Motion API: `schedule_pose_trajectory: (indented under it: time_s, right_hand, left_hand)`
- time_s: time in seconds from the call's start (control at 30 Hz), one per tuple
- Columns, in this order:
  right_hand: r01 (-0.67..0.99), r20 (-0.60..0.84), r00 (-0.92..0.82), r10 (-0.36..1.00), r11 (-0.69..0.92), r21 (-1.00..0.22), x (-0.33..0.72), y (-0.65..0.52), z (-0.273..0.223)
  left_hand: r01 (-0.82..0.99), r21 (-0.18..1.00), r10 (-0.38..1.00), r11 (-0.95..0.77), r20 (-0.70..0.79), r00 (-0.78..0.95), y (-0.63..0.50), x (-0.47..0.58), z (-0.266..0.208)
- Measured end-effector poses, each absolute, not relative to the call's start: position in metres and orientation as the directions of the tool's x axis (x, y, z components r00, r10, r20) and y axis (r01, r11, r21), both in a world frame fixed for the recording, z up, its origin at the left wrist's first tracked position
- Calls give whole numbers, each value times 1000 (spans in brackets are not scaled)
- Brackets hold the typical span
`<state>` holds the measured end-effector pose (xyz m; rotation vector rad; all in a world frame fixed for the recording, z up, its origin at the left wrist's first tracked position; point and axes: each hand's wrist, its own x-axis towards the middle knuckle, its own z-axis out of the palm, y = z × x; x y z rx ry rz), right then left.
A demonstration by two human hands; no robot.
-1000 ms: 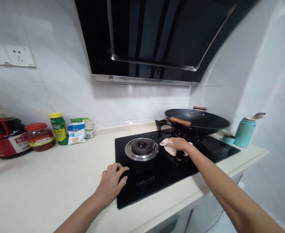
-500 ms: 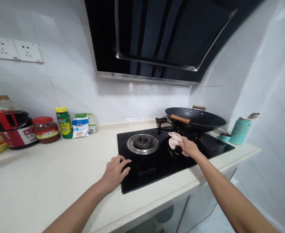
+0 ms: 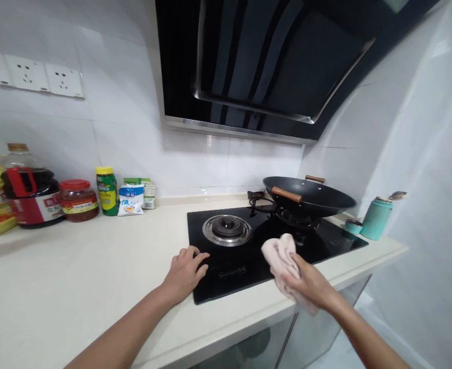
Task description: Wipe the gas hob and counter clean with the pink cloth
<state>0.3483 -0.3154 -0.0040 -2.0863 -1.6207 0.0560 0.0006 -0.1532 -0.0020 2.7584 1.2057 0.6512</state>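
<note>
Pinching cloth (image 3: 282, 253) in right hand (image 3: 307, 282), with wok (image 3: 318, 199) at twelve o'clock. Resting left hand (image 3: 185, 270), loosely spread, at edge of stove (image 3: 229, 287), with burner (image 3: 227, 230) at two o'clock.

1. Here's the left hand (image 3: 185, 270): bare, slender fingers (image 3: 188, 252), slim wrist (image 3: 168, 293).
2. Now the left forearm (image 3: 134, 323), bare too, widening smoothly from that wrist.
3. And there's the right hand (image 3: 311, 281), bare, slightly blurred, with the right forearm (image 3: 360, 328) just as bare.

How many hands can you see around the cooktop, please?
2: the left hand rests at the left edge of the cooktop; the right hand holds a pale pink cloth near the front edge.
</note>
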Motion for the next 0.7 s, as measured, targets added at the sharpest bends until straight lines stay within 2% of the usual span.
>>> schedule_pose_trajectory:
  time_s: [0.1,0.2,0.53,0.7]
  right_hand:
    - [970,343,170,924,-96,-223,304,-303,1]
    - [980,384,199,902,-177,-92,277,-267,10]
    - [885,287,462,839,-416,-210,320,-120,15]
    - [872,199,479,855,-436,-223,339,-60,14]
  left_hand:
    - [697,213,720,-685,347,601,-154,1,-1]
    - [702,205,721,-682,348,599,-154,0,-2]
    - [705,149,694,-693,403,597,-159,3,-9]
    - [719,86,683,-690,405,608,-165,8,-9]
